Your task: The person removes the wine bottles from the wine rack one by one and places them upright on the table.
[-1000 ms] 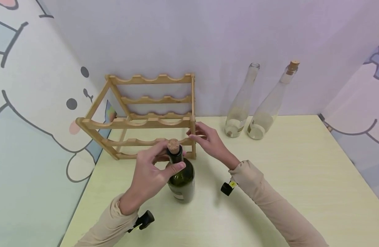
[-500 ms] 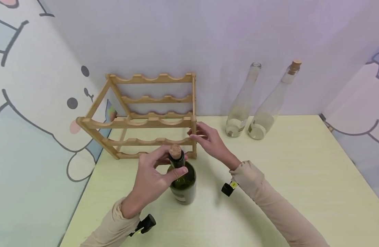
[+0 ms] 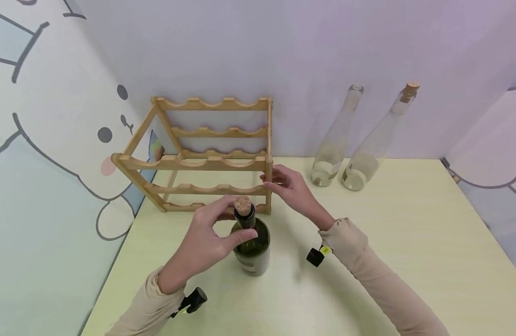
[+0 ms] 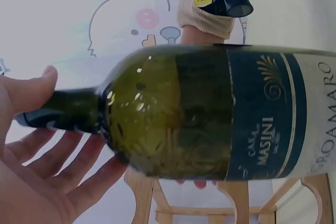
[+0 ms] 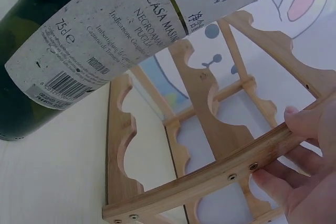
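Observation:
My left hand [image 3: 209, 235] grips a dark green wine bottle [image 3: 253, 254] by its neck, thumb on the near side and fingers behind. A cork [image 3: 243, 205] is in the bottle's mouth. In the left wrist view, the bottle's blue and white label [image 4: 268, 119] shows. The bottle stands roughly upright in front of a wooden wine rack [image 3: 194, 162]; whether its base touches the table cannot be told. My right hand [image 3: 289, 189] pinches the rack's front right post [image 5: 210, 174] between thumb and fingers.
Two clear glass bottles stand at the back right: an uncorked bottle [image 3: 333, 144] and a corked bottle [image 3: 373, 144]. A wall [image 3: 308, 46] rises behind the pale table [image 3: 388, 233]. A cartoon-printed panel [image 3: 52, 140] borders the left side.
The bottle's neck has tipped slightly towards me in my left hand. My right hand has stayed on the rack post. The head view has shifted a little.

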A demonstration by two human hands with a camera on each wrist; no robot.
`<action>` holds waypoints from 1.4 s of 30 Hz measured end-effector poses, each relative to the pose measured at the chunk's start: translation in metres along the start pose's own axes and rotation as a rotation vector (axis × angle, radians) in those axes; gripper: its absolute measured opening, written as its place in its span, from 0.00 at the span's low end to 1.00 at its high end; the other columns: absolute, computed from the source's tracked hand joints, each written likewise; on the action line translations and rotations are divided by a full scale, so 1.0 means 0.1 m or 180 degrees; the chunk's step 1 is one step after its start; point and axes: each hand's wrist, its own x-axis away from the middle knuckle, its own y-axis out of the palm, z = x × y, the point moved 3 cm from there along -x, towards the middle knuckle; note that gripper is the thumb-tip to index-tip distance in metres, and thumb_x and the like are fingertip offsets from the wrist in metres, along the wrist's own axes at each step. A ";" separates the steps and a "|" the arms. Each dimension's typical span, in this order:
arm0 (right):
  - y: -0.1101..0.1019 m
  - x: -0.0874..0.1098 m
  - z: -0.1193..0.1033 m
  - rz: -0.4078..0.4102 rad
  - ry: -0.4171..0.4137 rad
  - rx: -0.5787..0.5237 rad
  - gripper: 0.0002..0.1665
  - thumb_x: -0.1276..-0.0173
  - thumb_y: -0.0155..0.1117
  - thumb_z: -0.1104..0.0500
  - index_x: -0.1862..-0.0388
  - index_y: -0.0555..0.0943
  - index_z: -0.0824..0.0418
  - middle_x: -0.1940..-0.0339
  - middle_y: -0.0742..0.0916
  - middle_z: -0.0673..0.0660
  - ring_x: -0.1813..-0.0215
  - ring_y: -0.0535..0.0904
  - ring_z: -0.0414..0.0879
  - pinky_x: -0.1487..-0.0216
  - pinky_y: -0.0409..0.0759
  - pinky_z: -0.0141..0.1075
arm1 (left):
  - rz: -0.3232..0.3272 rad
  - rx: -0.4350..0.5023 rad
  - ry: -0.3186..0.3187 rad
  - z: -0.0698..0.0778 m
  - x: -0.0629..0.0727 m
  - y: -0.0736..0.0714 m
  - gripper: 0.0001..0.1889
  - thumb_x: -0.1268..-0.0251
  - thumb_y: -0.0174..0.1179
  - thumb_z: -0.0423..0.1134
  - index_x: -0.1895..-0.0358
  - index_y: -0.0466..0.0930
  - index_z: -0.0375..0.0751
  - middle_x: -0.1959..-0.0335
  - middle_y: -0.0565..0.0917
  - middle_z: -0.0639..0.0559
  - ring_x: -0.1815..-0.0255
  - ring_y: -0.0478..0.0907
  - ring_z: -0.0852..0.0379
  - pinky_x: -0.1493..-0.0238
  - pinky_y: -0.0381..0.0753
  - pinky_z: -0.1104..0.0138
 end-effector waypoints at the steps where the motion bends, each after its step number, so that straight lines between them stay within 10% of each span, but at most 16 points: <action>1: -0.01 0.02 -0.02 0.0021 0.0057 0.0042 0.16 0.34 0.60 0.69 0.47 0.76 0.69 0.53 0.84 0.65 0.50 0.81 0.59 0.50 0.80 0.45 | -0.0025 0.0005 -0.0010 0.00 0.00 -0.02 0.24 0.50 0.72 0.33 0.47 0.77 0.44 0.52 0.82 0.54 0.53 0.80 0.58 0.54 0.82 0.63; 10: -0.14 0.17 -0.20 0.0528 0.0202 -0.0123 0.12 0.35 0.60 0.70 0.52 0.77 0.73 0.55 0.81 0.68 0.56 0.81 0.58 0.59 0.83 0.45 | -0.0167 0.0243 -0.0201 -0.11 0.04 -0.16 0.21 0.45 0.67 0.28 0.47 0.76 0.44 0.51 0.80 0.53 0.48 0.77 0.56 0.55 0.83 0.61; 14: -0.16 0.23 -0.19 0.0355 -0.0003 -0.0300 0.10 0.35 0.62 0.69 0.55 0.78 0.71 0.57 0.82 0.67 0.59 0.82 0.53 0.62 0.84 0.40 | -0.0094 0.0121 -0.0152 -0.18 0.06 -0.23 0.18 0.42 0.64 0.28 0.48 0.76 0.41 0.52 0.80 0.53 0.49 0.77 0.56 0.55 0.83 0.62; 26: -0.01 0.54 -0.58 -0.0761 -0.0908 -0.0484 0.34 0.45 0.70 0.71 0.39 0.70 0.65 0.44 0.79 0.58 0.43 0.76 0.52 0.46 0.78 0.44 | 0.0416 -0.0073 -0.0439 -0.49 0.12 -0.54 0.13 0.39 0.62 0.29 0.51 0.77 0.35 0.54 0.80 0.46 0.52 0.79 0.54 0.57 0.83 0.68; 42: 0.19 0.73 -0.91 -0.0541 -0.0827 0.0092 0.34 0.42 0.72 0.61 0.37 0.70 0.57 0.43 0.80 0.50 0.43 0.76 0.43 0.44 0.77 0.39 | 0.1547 -0.0456 -0.0998 -0.85 0.31 -1.05 0.14 0.37 0.62 0.32 0.50 0.77 0.32 0.57 0.81 0.49 0.55 0.78 0.61 0.58 0.77 0.78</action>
